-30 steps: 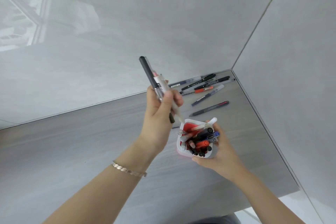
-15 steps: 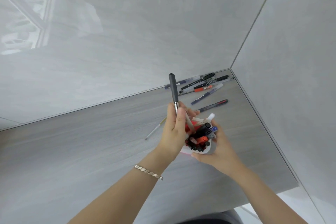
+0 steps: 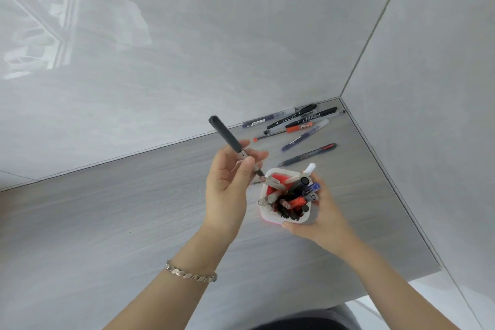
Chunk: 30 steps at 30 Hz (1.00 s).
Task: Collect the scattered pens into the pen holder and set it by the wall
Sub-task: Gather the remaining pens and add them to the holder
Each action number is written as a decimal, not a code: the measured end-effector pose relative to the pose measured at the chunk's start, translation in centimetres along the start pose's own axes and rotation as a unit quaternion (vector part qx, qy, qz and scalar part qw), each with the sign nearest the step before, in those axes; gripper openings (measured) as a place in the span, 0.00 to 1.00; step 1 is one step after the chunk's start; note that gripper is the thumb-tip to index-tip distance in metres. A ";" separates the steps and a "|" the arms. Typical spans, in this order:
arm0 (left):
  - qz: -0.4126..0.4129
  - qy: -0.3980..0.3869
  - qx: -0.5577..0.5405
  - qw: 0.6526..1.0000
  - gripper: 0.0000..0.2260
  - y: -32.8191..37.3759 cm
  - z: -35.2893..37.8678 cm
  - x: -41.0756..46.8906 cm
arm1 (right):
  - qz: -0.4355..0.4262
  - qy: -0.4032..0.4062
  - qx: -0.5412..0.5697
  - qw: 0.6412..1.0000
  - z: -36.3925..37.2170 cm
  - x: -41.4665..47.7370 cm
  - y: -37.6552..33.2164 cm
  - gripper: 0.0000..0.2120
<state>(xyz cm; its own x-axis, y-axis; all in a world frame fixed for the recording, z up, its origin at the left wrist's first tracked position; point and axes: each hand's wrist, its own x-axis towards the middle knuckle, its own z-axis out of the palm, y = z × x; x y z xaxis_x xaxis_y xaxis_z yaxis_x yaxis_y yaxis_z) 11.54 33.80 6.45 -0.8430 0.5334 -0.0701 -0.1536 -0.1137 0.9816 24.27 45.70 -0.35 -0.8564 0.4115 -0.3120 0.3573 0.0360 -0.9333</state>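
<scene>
My right hand (image 3: 320, 218) grips a white pen holder (image 3: 270, 215) with a red inside, crammed with several pens, just above the grey table (image 3: 107, 222). My left hand (image 3: 230, 187) pinches a black-capped pen (image 3: 227, 136) tilted up to the left, its tip touching the holder's near-left rim. Several loose pens (image 3: 292, 122) lie in the far right corner against the wall. A dark pen with a red end (image 3: 308, 154) and a blue pen (image 3: 304, 135) lie closer to the holder.
Glossy grey walls (image 3: 187, 48) meet at the corner (image 3: 340, 98) on the far right. The table's right side runs along the side wall. Its near edge ends at the lower right, with white floor (image 3: 428, 300) beyond. A bracelet sits on my left wrist.
My left hand has lowered from above the table to the holder and one of its two pens has gone in. The black-capped pen now tilts left with its tip at the rim.
</scene>
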 end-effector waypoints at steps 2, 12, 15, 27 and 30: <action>-0.027 -0.014 0.027 0.999 0.13 -0.1 0.1 -0.1 | 0.002 0.001 -0.001 1.000 0.0 0.0 0.1 0.43; 0.069 -0.097 0.246 0.962 0.17 -0.6 0.6 -0.3 | 0.000 0.013 -0.020 1.000 0.1 0.1 0.2 0.43; 0.109 -0.211 0.413 0.879 0.19 -1.4 0.6 0.4 | 0.006 0.010 -0.020 1.000 0.0 0.1 0.1 0.44; -0.121 -0.339 0.351 0.865 0.46 0.0 -1.3 1.4 | -0.006 0.031 -0.386 0.922 -4.5 3.6 0.4 0.34; -0.062 -0.363 0.435 0.821 0.53 -1.0 -1.8 0.7 | -0.022 0.086 -0.435 0.896 -6.2 6.9 0.4 0.27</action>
<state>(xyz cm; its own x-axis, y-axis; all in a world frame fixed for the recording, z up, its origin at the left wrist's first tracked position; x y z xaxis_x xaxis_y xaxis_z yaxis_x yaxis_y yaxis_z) 10.21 32.81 5.06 -0.2698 0.8908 -0.3656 0.4776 0.4535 0.7525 20.77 54.20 -1.78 -0.8335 0.5237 -0.1760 0.5437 0.7210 -0.4296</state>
